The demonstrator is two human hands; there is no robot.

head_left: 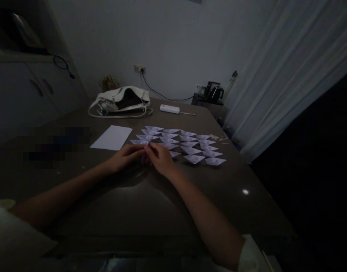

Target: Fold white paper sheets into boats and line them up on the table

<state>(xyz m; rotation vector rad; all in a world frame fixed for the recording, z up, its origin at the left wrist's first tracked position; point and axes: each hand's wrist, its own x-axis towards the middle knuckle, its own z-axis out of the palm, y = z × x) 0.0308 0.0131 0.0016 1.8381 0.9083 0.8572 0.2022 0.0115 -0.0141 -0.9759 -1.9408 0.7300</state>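
Over the table, my left hand (124,158) and my right hand (162,159) meet at the fingertips. Between them is a small piece of folded paper (149,141), pinched by the fingers of both hands. Only its upper tip shows clearly; my fingers cover most of it. Just beyond and to the right of my hands, several folded paper boats (191,150) stand in rows, and my right hand hides part of the nearest ones. A stack or sheet of white paper (112,138) lies flat to the left, beyond my left hand.
On the dark table (150,211), a white handbag (122,99) sits at the back left. A white power bank (169,109) with a short cable lies near the far edge. Small scraps (217,137) lie right of the boats. A sheer curtain (278,71) hangs along the right.
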